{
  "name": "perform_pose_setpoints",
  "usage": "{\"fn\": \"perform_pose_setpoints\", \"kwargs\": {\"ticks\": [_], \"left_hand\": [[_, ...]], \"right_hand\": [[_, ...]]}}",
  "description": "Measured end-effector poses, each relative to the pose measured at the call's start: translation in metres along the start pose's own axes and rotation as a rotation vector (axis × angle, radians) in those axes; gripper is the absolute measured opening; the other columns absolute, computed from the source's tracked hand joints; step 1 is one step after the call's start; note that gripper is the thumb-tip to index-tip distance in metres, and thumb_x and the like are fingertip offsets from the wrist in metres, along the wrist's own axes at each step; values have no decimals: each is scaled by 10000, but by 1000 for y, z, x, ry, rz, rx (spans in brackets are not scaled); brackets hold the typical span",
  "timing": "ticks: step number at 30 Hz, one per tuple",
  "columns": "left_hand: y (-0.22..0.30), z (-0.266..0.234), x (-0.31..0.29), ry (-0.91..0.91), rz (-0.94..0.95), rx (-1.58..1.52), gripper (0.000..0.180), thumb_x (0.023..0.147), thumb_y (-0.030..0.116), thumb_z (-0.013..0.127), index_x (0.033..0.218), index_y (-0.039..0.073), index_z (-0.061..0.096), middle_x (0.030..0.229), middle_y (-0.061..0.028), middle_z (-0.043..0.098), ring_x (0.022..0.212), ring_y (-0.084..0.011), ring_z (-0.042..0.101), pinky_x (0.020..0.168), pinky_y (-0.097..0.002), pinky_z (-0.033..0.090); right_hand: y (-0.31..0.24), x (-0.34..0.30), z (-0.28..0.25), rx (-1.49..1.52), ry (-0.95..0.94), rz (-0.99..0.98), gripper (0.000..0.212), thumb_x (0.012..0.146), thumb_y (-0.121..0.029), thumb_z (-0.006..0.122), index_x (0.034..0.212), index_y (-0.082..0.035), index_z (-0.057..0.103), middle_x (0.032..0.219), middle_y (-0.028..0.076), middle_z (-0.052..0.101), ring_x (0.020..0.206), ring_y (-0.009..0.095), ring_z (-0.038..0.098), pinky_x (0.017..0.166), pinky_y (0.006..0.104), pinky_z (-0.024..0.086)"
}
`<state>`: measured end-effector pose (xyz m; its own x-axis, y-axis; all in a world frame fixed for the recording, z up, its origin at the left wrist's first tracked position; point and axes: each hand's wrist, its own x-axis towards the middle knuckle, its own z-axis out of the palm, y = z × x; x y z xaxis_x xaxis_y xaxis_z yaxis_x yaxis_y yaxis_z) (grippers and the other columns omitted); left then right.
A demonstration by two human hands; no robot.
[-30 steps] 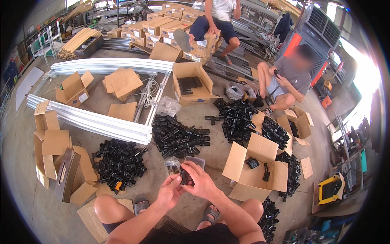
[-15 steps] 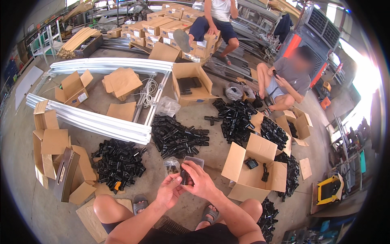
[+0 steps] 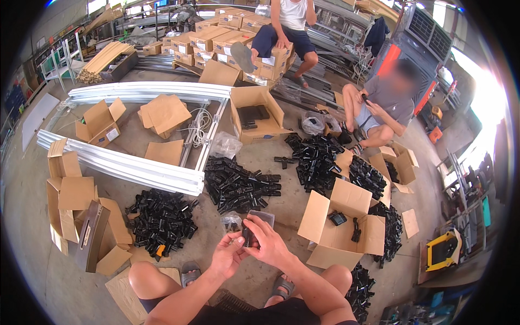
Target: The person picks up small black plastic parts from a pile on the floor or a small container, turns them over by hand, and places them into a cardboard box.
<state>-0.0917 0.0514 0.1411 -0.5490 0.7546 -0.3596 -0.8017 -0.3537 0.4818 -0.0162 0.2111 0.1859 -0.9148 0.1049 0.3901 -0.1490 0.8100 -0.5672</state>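
Note:
Between my two hands is a small black fitting (image 3: pixel 247 237), partly hidden by the fingers. My left hand (image 3: pixel 226 257) pinches its near side with thumb and fingertips. Wrapped over its far side are the fingers of my right hand (image 3: pixel 267 245). Just beyond them on the floor lie a clear plastic bag (image 3: pixel 231 221) with small pieces in it and a greyish container or bag (image 3: pixel 264 218), partly covered. A heap of black fittings (image 3: pixel 238 184) lies past my hands. Another pile of black fittings (image 3: pixel 162 222) is at the left.
To the right stands an open cardboard box (image 3: pixel 338 246) with a few black parts inside. White metal profiles (image 3: pixel 124 162) form a frame at the left. A seated person (image 3: pixel 387 103) handles a black piece at the far right; another person (image 3: pixel 292 32) sits on stacked cartons.
The whole view has shifted slightly. Both hands keep nearly the same grip on the black fitting.

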Motion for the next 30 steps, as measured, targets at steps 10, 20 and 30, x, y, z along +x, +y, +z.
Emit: {"fn": "perform_pose_setpoints", "kwargs": {"ticks": [10, 20, 30], "left_hand": [[-3, 0, 4, 81, 146, 43, 164, 993, 23, 634, 1143, 84, 605, 1143, -161, 717, 1035, -304, 727, 929, -483, 611], [-10, -1, 2, 38, 215, 88, 170, 984, -15, 633, 1141, 46, 616, 1149, -169, 715, 1040, -284, 724, 957, -516, 606], [-10, 1, 1, 80, 259, 112, 160, 988, -18, 627, 1138, 36, 613, 1151, -170, 716, 1045, -276, 720, 950, -511, 611]], "right_hand": [[4, -4, 6, 268, 213, 139, 252, 876, -55, 757, 1107, -24, 660, 1134, 147, 644, 933, 324, 689, 758, 372, 581], [3, -7, 21, 98, 312, 152, 113, 926, -85, 700, 928, -12, 615, 914, 149, 641, 750, 356, 656, 639, 421, 533], [-5, -6, 19, 219, 270, 201, 107, 934, -79, 687, 973, -19, 607, 888, 156, 660, 763, 346, 674, 655, 412, 542]]}}
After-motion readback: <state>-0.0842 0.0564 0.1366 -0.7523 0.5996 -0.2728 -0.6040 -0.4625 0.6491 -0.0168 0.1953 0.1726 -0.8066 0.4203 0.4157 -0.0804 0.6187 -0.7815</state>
